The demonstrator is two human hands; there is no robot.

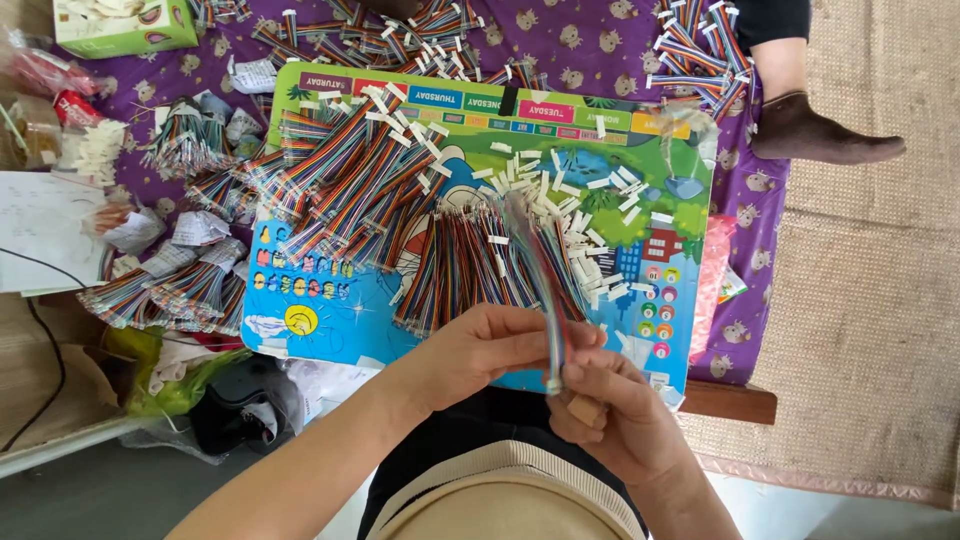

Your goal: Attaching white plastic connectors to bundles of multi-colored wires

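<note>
While our left hand [480, 350] and right hand [610, 410] pinch a blurred, seemingly rainbow wire bundle [545, 290] above the colourful board [660, 190], few look handled. Loose wires [380, 190] and white connectors [570, 200] remain piled there.

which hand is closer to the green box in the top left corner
Left. The left hand sits nearer the middle of the colourful board, on the green box's side. The right hand is further right and lower, gripping the ribbon cable.
</note>
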